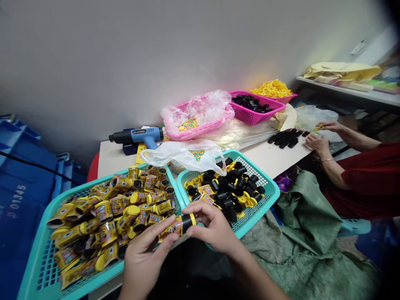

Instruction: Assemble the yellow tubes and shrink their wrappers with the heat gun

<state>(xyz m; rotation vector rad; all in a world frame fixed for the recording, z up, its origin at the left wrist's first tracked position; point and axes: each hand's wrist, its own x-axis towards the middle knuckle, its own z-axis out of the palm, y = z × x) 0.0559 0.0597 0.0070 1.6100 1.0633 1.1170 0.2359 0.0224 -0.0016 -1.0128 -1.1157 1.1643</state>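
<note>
Between my two hands is a small black tube (187, 223) with a yellow cap and a printed yellow label sleeve (173, 228) around part of it. My left hand (146, 248) is closed on the sleeve end, thumb and fingers on either side. Thumb and fingers of my right hand (213, 228) grip the yellow-capped end. Left of them, a teal basket (40, 268) is heaped with similar tubes in printed sleeves. Just beyond my right hand, a second teal basket (271, 188) contains loose black tubes and yellow caps.
A blue heat gun (145, 135) lies at the back beside a pink basket (200, 131) lined with plastic. Another pink basket (254, 118) contains black parts. At right, a co-worker's hands (318, 143) are near black tubes (285, 138). Blue crates (25, 200) stand left.
</note>
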